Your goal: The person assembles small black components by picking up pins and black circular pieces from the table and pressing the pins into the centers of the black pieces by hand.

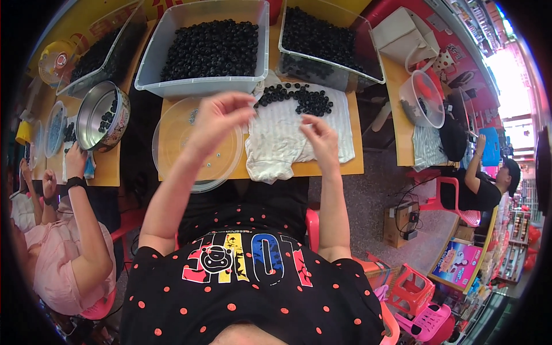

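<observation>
My left hand [221, 118] is raised over the right rim of a shallow clear round tray [167, 129], near the edge of a striped white cloth [270, 141]. Its fingers are curled toward the thumb; anything between the tips is too small to make out. Over the right part of the cloth, my right hand [322, 141] has thumb and forefinger drawn together, and what they hold, if anything, cannot be made out. Just beyond the hands, small black round pieces [313, 103] lie loose on the cloth. A few tiny shiny bits lie in the tray.
Two clear plastic bins, one ahead [261, 63] and one at right [368, 72], hold many black round pieces. To the left, a co-worker's hand [76, 161] is by a steel bowl [86, 132]. A clear tub [422, 109] stands on the right-hand table.
</observation>
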`<state>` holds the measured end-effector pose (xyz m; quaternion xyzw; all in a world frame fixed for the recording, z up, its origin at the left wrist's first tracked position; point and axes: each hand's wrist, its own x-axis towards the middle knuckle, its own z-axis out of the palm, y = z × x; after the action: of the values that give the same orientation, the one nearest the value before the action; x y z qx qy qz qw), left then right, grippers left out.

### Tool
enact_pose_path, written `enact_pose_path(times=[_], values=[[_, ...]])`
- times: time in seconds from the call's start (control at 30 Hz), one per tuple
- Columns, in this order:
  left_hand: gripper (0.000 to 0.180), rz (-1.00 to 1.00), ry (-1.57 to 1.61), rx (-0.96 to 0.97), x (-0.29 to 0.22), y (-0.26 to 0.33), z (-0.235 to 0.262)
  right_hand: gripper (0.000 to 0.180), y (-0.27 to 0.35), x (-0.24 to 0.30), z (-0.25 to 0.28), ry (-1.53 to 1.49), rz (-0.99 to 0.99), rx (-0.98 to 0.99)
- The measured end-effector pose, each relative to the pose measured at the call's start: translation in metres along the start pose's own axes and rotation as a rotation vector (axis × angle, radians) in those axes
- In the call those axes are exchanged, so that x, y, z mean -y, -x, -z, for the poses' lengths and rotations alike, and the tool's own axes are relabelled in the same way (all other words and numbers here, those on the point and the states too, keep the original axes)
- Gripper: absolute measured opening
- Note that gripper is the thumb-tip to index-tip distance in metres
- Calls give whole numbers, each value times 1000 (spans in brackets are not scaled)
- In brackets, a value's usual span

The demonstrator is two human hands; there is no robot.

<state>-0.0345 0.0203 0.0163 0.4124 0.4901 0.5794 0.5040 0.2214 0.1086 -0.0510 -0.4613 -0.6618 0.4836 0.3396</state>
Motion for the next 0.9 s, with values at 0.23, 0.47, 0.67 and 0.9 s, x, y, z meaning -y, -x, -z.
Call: enact_pose_path(times=[0.23,0.47,0.67,0.9], values=[[19,-440,-865,-393,-40,-43,37,26,-46,-34,18,663,290,-372],[15,-254,-245,-103,17,13,-21,21,-14,1,-1,294,224,-277],[21,268,464,-30,60,25,-54,18,33,23,-29,-121,208,-193],[14,215,499,-99,66,33,-44,27,42,49,-40,53,424,-18]])
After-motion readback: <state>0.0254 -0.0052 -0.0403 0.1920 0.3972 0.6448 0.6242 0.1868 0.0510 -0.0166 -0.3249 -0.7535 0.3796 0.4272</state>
